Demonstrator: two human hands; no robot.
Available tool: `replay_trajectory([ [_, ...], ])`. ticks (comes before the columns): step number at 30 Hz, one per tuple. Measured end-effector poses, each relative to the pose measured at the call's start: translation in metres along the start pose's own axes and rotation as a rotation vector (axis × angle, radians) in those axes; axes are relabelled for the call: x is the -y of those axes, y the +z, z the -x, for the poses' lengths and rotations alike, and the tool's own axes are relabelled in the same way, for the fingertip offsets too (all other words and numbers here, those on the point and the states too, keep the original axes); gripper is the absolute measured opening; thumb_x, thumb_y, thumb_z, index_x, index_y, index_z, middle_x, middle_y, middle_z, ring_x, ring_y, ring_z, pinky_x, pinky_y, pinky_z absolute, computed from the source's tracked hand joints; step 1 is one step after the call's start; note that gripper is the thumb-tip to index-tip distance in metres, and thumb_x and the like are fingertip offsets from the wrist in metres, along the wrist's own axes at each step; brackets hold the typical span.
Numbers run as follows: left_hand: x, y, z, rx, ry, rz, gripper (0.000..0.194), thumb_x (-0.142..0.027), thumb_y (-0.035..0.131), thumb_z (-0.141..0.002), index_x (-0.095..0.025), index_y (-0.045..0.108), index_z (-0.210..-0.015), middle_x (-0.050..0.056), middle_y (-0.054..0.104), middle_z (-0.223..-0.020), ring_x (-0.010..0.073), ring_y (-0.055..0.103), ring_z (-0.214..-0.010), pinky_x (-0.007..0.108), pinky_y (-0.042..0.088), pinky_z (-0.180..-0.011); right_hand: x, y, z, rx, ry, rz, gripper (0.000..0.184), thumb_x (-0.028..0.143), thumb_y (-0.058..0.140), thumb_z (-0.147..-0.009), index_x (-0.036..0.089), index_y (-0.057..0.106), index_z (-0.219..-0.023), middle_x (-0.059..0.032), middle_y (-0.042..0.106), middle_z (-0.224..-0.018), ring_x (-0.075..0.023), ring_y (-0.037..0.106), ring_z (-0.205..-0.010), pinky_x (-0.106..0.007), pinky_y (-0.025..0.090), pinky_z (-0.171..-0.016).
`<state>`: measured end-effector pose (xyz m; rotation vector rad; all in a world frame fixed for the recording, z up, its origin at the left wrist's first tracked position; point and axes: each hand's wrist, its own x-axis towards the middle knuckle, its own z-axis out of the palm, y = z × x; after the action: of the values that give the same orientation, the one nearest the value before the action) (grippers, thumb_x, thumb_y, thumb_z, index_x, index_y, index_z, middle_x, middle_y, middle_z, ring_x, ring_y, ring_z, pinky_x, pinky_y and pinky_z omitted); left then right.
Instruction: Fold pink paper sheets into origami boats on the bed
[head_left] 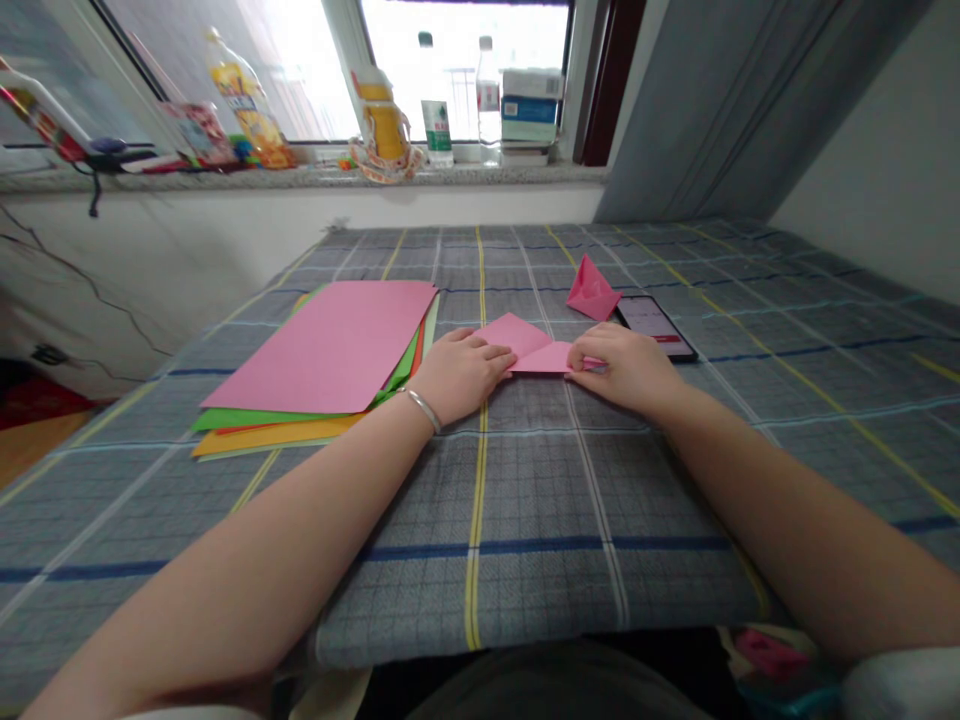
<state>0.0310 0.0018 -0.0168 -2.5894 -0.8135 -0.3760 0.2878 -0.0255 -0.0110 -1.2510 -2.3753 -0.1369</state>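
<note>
A folded sheet of pink paper [517, 338] lies on the cloth, with a pointed top and a straight lower edge. My left hand [463, 372], a silver bangle at its wrist, rests flat over the paper's left end, fingers stretched out. At the other end, my right hand [626, 365] pinches the right corner between thumb and fingers; that corner is partly hidden. Just beyond my right hand stands a folded pink paper shape [592, 288] with a pointed top. It is beside a phone [658, 328] with its screen lit.
Left of my hands lies a stack of coloured paper [322, 345], pink on top, green and orange below. A plaid tablecloth [540, 490] covers the table. Along the windowsill [300, 178] stand a juice bottle [251, 100], a yellow cup [382, 115], clear bottles and boxes [531, 108].
</note>
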Motion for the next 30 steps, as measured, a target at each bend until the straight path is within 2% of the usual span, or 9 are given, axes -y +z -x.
replay_trajectory([
  [8,0.005,0.003,0.002,0.098,0.042,0.064,0.036,-0.032,0.037,-0.098,-0.019,0.068,-0.112,0.006,0.07,-0.114,0.0196,0.067,-0.096,0.034,0.046,-0.086,-0.01,-0.007,0.002,-0.019,0.015,0.017,0.009,0.027,0.059,-0.081,0.022,0.062,-0.074,-0.0039,0.066,-0.084,-0.0211,0.059,-0.086,-0.032,0.042,-0.074],
  [13,0.003,0.0,0.002,0.118,0.051,0.058,0.033,-0.03,0.042,-0.094,-0.018,0.069,-0.107,0.007,0.072,-0.106,0.0195,0.067,-0.093,0.034,0.046,-0.085,-0.016,-0.008,0.003,-0.01,0.022,0.009,0.006,0.024,0.06,-0.079,0.022,0.062,-0.074,-0.0034,0.067,-0.084,-0.0216,0.059,-0.086,-0.032,0.042,-0.073],
  [19,-0.01,0.002,-0.001,0.048,0.049,0.017,0.036,-0.031,0.047,-0.093,-0.018,0.06,-0.124,0.009,0.072,-0.103,0.0209,0.065,-0.093,0.039,0.041,-0.092,-0.01,-0.007,0.002,-0.013,-0.013,-0.02,0.008,0.025,0.06,-0.08,0.021,0.058,-0.073,-0.0037,0.065,-0.083,-0.0205,0.058,-0.084,-0.031,0.042,-0.073],
  [24,-0.02,0.009,-0.006,0.06,-0.05,0.002,0.031,-0.033,0.045,-0.096,-0.017,0.068,-0.106,0.01,0.069,-0.111,0.0226,0.065,-0.095,0.038,0.044,-0.085,-0.005,-0.008,0.002,0.017,-0.042,-0.012,0.013,0.03,0.06,-0.082,0.021,0.057,-0.074,-0.0039,0.064,-0.083,-0.0206,0.057,-0.084,-0.031,0.041,-0.073],
  [30,-0.016,0.01,-0.003,0.112,-0.059,0.02,0.028,-0.028,0.045,-0.095,-0.016,0.069,-0.104,0.009,0.071,-0.106,0.0212,0.065,-0.095,0.035,0.047,-0.083,-0.015,-0.009,0.002,-0.007,0.006,0.008,0.011,0.024,0.058,-0.081,0.022,0.053,-0.071,-0.0035,0.065,-0.084,-0.0207,0.058,-0.085,-0.031,0.041,-0.072],
])
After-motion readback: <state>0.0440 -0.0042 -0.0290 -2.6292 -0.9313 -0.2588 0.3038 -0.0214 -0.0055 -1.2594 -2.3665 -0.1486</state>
